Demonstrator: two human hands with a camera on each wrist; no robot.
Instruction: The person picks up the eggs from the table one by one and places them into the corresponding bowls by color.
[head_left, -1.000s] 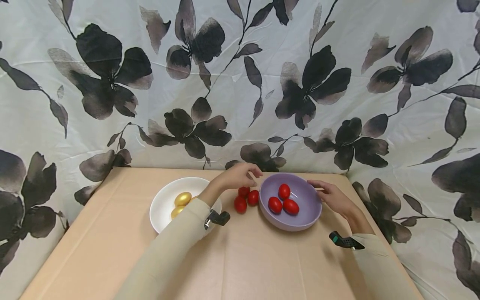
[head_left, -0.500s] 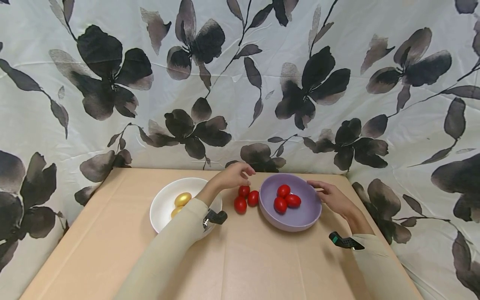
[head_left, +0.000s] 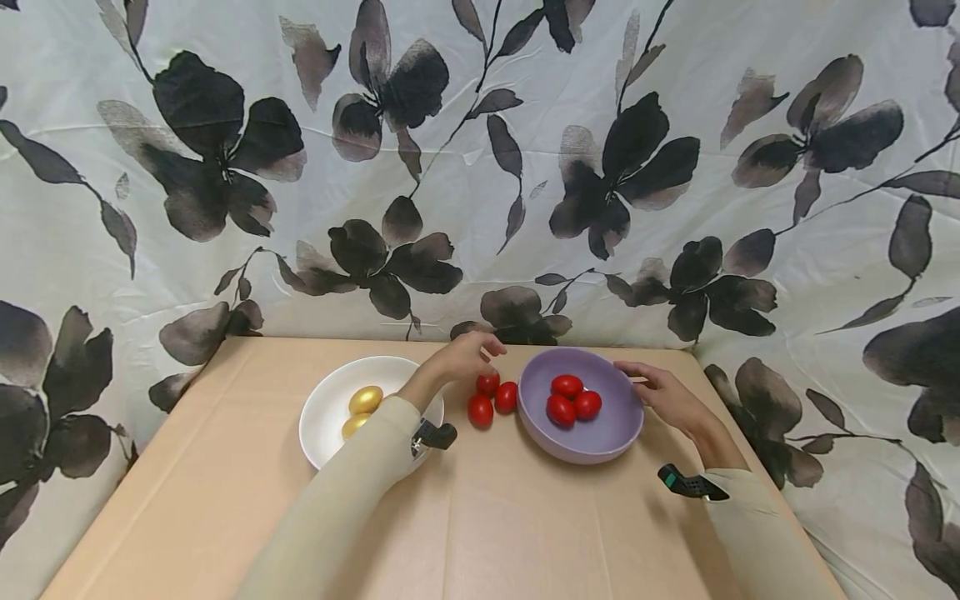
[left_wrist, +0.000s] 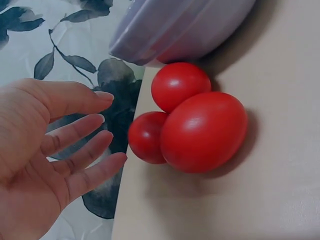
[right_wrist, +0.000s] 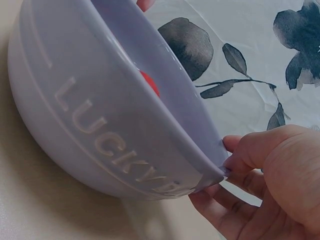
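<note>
My left hand [head_left: 463,357] hovers with fingers spread just behind three red eggs [head_left: 480,411] on the table. In the left wrist view nothing is between its thumb and fingers, and a gap separates them from the large red egg [left_wrist: 204,132]. The three eggs touch one another beside a purple bowl [head_left: 581,454]. Three more red eggs [head_left: 561,410] lie together inside that bowl. At the bowl's right side, my right hand [head_left: 667,393] holds the rim. The right wrist view shows the thumb and fingers pinching the edge of the bowl [right_wrist: 115,145], which bears raised letters.
A white bowl [head_left: 318,417] with gold eggs [head_left: 366,400] stands at the left, partly hidden under my left forearm. A floral cloth [head_left: 517,192] hangs behind the table's [head_left: 517,525] back edge.
My left hand has drawn back left from the purple bowl, then dipped slightly. The red eggs in the bowl have rolled and settled closer together. My right hand has stayed at the rim.
</note>
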